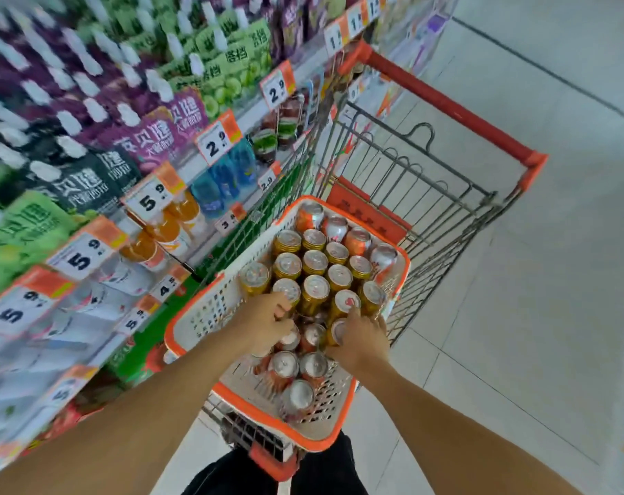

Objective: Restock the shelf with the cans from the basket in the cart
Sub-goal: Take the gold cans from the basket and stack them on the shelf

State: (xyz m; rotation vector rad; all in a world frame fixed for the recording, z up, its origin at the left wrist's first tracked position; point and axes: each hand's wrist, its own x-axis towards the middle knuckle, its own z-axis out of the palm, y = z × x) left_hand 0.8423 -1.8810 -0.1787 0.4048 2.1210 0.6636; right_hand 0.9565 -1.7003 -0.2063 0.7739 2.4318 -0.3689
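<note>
Both grips curl among the cans [316, 276] in the basket [196, 316]: left hand [267, 325] and right hand [362, 339] each clasp one.

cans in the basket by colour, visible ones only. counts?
gold cans: 13, counting the one under the right hand
orange-and-white cans: 9
Total: 22 visible in the basket; the hands may hide more.
</note>
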